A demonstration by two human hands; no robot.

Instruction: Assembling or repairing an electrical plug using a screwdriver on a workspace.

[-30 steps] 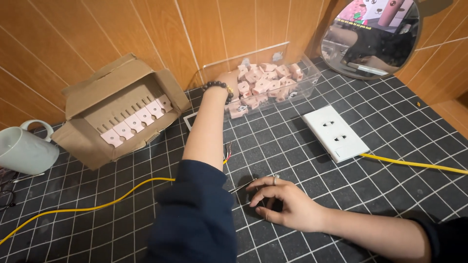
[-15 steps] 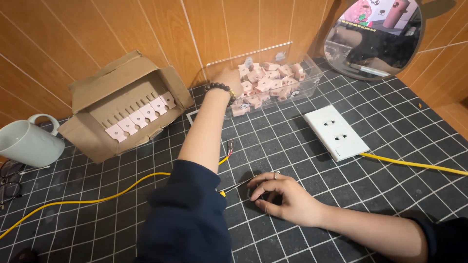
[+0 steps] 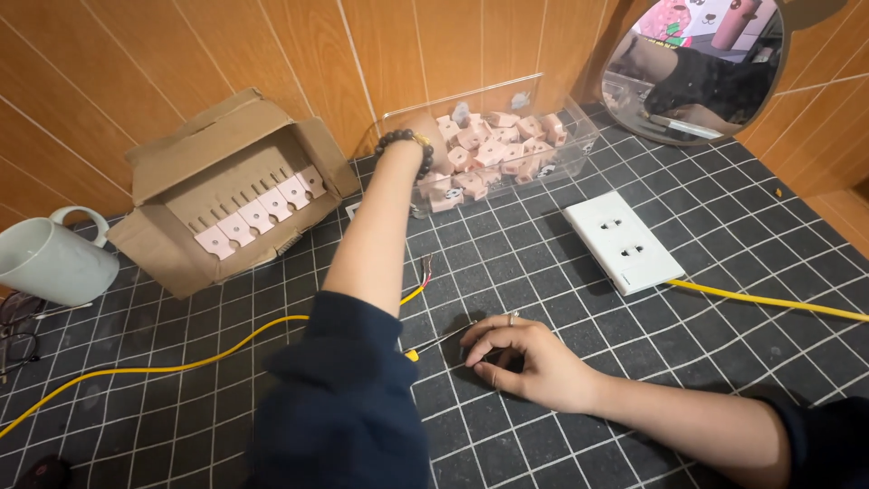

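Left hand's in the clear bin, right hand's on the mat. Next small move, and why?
Probably close the left hand on one small pink block and lift it out: it is already inside the clear plastic bin, among the blocks. The right hand rests on a thin screwdriver.

Two hands show: the left hand [image 3: 433,136] in one clear bin [image 3: 579,145] and the right hand [image 3: 529,362] flat on the table [image 3: 724,235]. There is one cardboard box [image 3: 226,172] with five pale pink pieces [image 3: 258,215] in a row, one white socket plate [image 3: 623,242] with two outlets, one mug [image 3: 45,263], one mirror [image 3: 697,68] and one screwdriver [image 3: 434,344]. Two yellow cables [image 3: 181,362] lie on the mat, and the pink blocks [image 3: 493,149] in the bin are too heaped to count.
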